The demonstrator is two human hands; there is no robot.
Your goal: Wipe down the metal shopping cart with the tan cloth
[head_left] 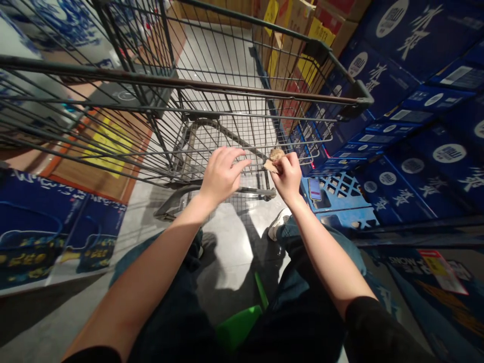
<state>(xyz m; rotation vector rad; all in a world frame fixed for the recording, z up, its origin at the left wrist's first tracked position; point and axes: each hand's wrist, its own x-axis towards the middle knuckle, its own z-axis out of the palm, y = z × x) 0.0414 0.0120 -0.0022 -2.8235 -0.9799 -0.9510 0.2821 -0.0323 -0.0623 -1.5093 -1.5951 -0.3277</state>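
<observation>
My right hand (289,177) is closed on a crumpled brown scrap (277,155) that looks like torn cardboard or paper. A flat tan flap of it sticks out toward the left. To the left of it, my left hand (223,174) has its fingers loosely bent and the thumb apart, with nothing visible between them. Both hands are close to the near side of a dark wire shopping cart (227,86). The cart's wire basket shows no goods inside. Whether the left fingertips touch the wires I cannot tell.
Stacked blue cartons (416,166) line the right side, beside a blue plastic pallet (346,194) with a phone-like object (314,189). Brown boxes with yellow labels (310,65) stand further ahead. A wooden display (109,146) is at left. A green dustpan-like object (240,325) lies between my legs.
</observation>
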